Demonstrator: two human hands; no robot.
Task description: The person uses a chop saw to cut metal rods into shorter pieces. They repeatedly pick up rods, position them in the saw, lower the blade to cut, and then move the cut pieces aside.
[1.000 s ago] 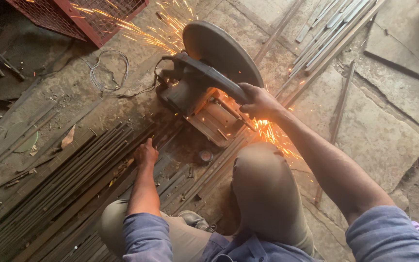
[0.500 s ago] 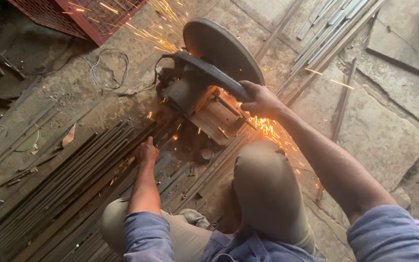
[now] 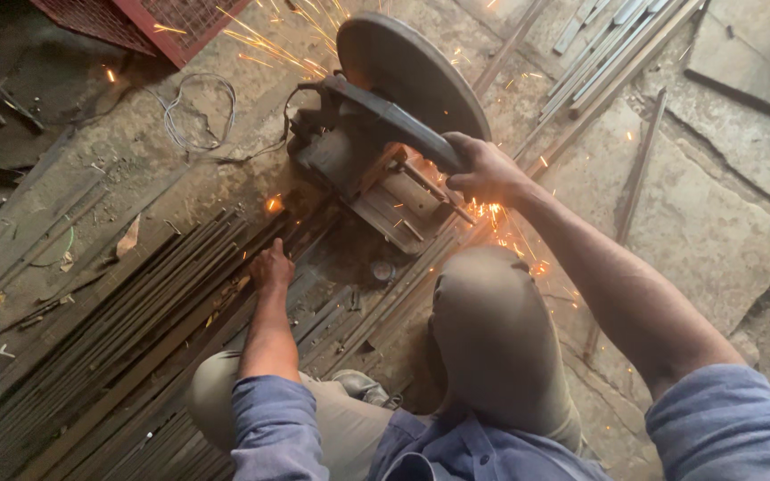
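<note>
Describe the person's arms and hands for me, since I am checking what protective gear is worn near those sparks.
Both hands, left hand and right hand, are bare, with no gloves. Each forearm is uncovered; blue-grey shirt sleeves are rolled up to about the elbows. No watch, rings or wrist straps show.

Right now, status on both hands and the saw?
Right hand gripping chop saw handle, sparks flying. Left hand pressing metal rods on floor. Knee near sparks.

Counted one chop saw point(image 3: 376, 151) upper middle, two hands on the job, left hand point(image 3: 272, 265) and right hand point(image 3: 483, 169), one red mesh crate point(image 3: 149, 22) top left, one wire coil point(image 3: 196, 111), and too many steel rods point(image 3: 109, 330) lower left to count.
</note>
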